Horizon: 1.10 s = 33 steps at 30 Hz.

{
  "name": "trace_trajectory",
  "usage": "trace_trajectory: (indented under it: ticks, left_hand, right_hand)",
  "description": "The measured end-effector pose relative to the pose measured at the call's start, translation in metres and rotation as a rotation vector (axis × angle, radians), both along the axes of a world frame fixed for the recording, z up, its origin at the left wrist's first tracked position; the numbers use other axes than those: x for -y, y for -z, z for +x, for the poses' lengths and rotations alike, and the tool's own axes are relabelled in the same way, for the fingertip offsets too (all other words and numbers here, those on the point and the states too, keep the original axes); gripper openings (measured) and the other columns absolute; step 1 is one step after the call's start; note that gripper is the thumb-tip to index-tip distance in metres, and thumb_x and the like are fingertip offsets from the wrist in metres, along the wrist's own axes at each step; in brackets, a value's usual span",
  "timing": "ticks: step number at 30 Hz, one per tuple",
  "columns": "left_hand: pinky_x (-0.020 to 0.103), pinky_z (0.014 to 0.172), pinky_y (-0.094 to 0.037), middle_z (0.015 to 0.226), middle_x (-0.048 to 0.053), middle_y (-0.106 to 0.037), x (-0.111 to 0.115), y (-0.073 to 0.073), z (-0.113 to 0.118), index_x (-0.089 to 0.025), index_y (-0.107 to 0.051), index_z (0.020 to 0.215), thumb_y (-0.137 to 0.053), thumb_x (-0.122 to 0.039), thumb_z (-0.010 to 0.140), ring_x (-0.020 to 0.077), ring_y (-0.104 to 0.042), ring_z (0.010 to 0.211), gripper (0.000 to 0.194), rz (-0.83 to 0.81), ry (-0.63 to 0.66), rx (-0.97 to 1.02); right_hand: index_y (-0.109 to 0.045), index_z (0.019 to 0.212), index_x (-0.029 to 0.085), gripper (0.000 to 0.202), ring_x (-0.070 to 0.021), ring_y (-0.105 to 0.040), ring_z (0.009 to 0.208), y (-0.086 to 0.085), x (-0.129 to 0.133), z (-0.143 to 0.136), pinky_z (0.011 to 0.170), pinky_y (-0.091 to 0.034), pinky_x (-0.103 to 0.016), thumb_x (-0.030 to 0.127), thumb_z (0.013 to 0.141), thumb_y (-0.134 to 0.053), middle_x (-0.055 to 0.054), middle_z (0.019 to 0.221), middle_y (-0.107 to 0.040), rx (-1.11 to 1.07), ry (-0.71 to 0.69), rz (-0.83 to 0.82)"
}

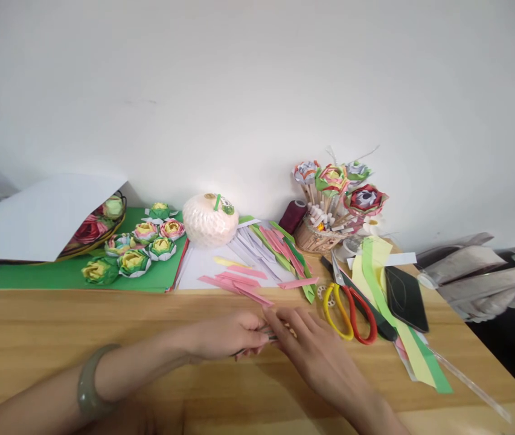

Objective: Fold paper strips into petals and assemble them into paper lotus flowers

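My left hand (243, 333) is closed, thumb pressed against its fingers on a thin piece with light and dark edges. That piece (266, 330) is mostly covered, so its kind cannot be made out. From the right, the bent fingers of my right hand (309, 344) close over its other end; the right thumb is hidden. Just beyond the fingertips lie several folded pink paper strips (239, 281). To the right of my right hand are scissors (341, 305) with one yellow and one red handle, blades pointing away, beside a dark-handled tool (381, 323).
Folded paper flowers (134, 263) sit on green paper (35, 277) at left. A foam-netted round object (211, 219) stands near the wall. A basket (314, 237) holds stemmed paper flowers, beside a maroon thread spool (292, 216). Paper strips (420, 356) and a black phone (406, 299) lie at right.
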<state>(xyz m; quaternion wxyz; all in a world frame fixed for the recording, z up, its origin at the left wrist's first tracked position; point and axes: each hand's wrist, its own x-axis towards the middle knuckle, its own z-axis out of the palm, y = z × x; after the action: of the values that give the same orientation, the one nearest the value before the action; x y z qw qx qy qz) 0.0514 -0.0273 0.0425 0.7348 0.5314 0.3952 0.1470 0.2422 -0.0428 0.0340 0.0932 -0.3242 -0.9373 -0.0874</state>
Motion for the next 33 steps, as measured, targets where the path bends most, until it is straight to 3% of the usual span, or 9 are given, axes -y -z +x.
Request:
trace_trajectory:
  ticks: [2, 4, 6, 11, 14, 18, 24, 30, 33]
  left_hand:
    - [0.024, 0.065, -0.039, 0.067, -0.002, -0.058, 0.003, 0.002, 0.000, -0.020, -0.064, 0.072, -0.056, -0.020, 0.074, 0.0128, -0.052, 0.062, 0.008, 0.049, 0.021, 0.075]
    - [0.029, 0.084, -0.039, 0.094, 0.002, -0.065, 0.007, 0.006, 0.000, -0.023, -0.066, 0.097, -0.060, -0.015, 0.071, 0.0187, -0.058, 0.088, 0.028, 0.183, 0.006, 0.113]
    - [0.033, 0.091, -0.035, 0.110, 0.005, -0.064, 0.011, 0.013, -0.002, -0.025, -0.063, 0.109, -0.059, -0.018, 0.074, 0.0234, -0.055, 0.103, 0.036, 0.331, -0.072, 0.025]
    - [0.034, 0.079, -0.042, 0.092, 0.011, -0.070, 0.024, 0.040, -0.012, -0.022, -0.068, 0.103, -0.057, -0.025, 0.078, 0.0264, -0.060, 0.085, 0.027, 0.858, -0.157, -0.306]
    - [0.032, 0.074, -0.045, 0.093, 0.013, -0.068, 0.031, 0.060, -0.017, -0.016, -0.058, 0.117, -0.043, -0.015, 0.085, 0.0228, -0.059, 0.080, 0.035, 1.235, -0.054, -0.469]
    - [0.032, 0.074, -0.048, 0.095, 0.017, -0.065, 0.035, 0.077, -0.020, -0.002, -0.054, 0.114, -0.032, -0.007, 0.087, 0.0217, -0.058, 0.083, 0.036, 1.584, 0.044, -0.637]
    - [0.034, 0.079, -0.047, 0.098, 0.016, -0.064, 0.037, 0.086, -0.020, -0.001, -0.053, 0.113, -0.032, -0.009, 0.087, 0.0222, -0.056, 0.091, 0.034, 1.691, 0.066, -0.765]
    - [0.035, 0.093, -0.039, 0.109, 0.015, -0.064, 0.043, 0.094, -0.022, -0.001, -0.055, 0.112, -0.032, -0.011, 0.087, 0.0233, -0.053, 0.105, 0.035, 1.803, 0.025, -0.745]
    - [0.036, 0.095, -0.037, 0.114, 0.016, -0.062, 0.042, 0.095, -0.022, 0.000, -0.054, 0.115, -0.032, -0.010, 0.086, 0.0235, -0.052, 0.108, 0.037, 1.821, 0.074, -0.738]
  right_hand:
    - [-0.051, 0.119, 0.013, 0.036, -0.0190, -0.058, 0.072, 0.005, 0.003, 0.001, 0.058, -0.050, -0.030, 0.014, 0.092, -0.027, -0.009, 0.088, -0.063, -0.030, 0.000, -0.036]
    - [-0.049, 0.120, 0.011, 0.036, -0.0186, -0.057, 0.073, 0.012, 0.008, 0.003, 0.059, -0.050, -0.029, 0.015, 0.093, -0.027, -0.009, 0.087, -0.062, -0.069, 0.021, -0.053]
    - [-0.048, 0.121, 0.011, 0.036, -0.0184, -0.058, 0.075, 0.020, 0.014, 0.004, 0.060, -0.050, -0.028, 0.016, 0.094, -0.026, -0.009, 0.087, -0.061, -0.112, 0.056, -0.058]
    - [-0.046, 0.123, 0.008, 0.038, -0.0181, -0.058, 0.075, 0.038, 0.026, -0.007, 0.064, -0.050, -0.028, 0.007, 0.091, -0.026, -0.009, 0.087, -0.061, -0.116, 0.143, -0.066]
    - [-0.045, 0.124, 0.007, 0.041, -0.0191, -0.057, 0.069, 0.050, 0.030, -0.017, 0.060, -0.048, -0.030, 0.003, 0.085, -0.031, -0.008, 0.082, -0.062, -0.067, 0.180, -0.016]
    - [-0.047, 0.122, 0.010, 0.046, -0.0200, -0.055, 0.069, 0.060, 0.032, -0.026, 0.059, -0.046, -0.031, 0.004, 0.077, -0.045, -0.007, 0.081, -0.062, -0.031, 0.266, -0.016]
    - [-0.049, 0.121, 0.014, 0.050, -0.0205, -0.055, 0.073, 0.059, 0.032, -0.029, 0.062, -0.047, -0.031, 0.004, 0.072, -0.051, -0.007, 0.087, -0.062, -0.028, 0.297, -0.062]
    - [-0.047, 0.123, 0.014, 0.052, -0.0205, -0.055, 0.077, 0.060, 0.036, -0.030, 0.066, -0.047, -0.031, 0.003, 0.072, -0.046, -0.009, 0.092, -0.061, -0.064, 0.306, -0.052]
    - [-0.048, 0.122, 0.014, 0.053, -0.0208, -0.055, 0.077, 0.060, 0.036, -0.029, 0.067, -0.047, -0.032, 0.003, 0.070, -0.046, -0.008, 0.092, -0.061, -0.070, 0.305, -0.051]
